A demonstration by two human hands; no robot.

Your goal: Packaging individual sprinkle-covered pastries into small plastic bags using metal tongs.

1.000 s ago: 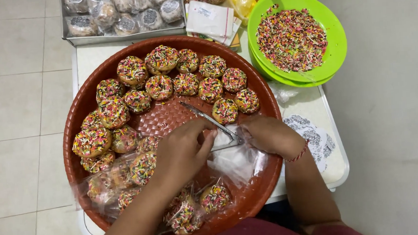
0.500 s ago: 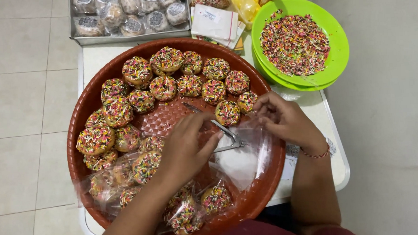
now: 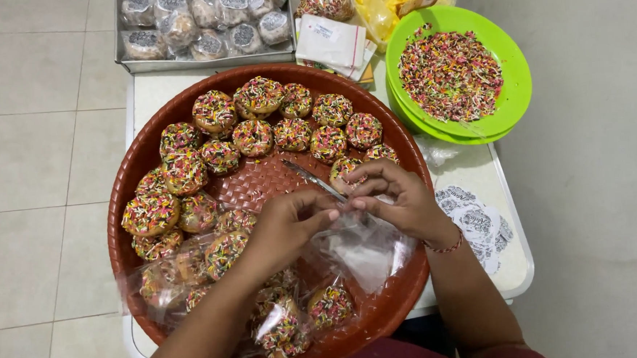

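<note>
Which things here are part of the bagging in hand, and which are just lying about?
In hand:
left hand and right hand, pinching the clear plastic bag
metal tongs
sprinkle-covered donuts
brown woven tray

Lying about:
green bowl of sprinkles
metal tray of wrapped donuts
round paper stickers

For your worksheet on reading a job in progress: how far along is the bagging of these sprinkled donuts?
Done: several bagged donuts lie at the near edge of the round tray, and more fill the metal tray behind. In hand: the left hand and right hand work a clear bag open beside the tongs. Left: a good dozen bare donuts wait unbagged.
</note>
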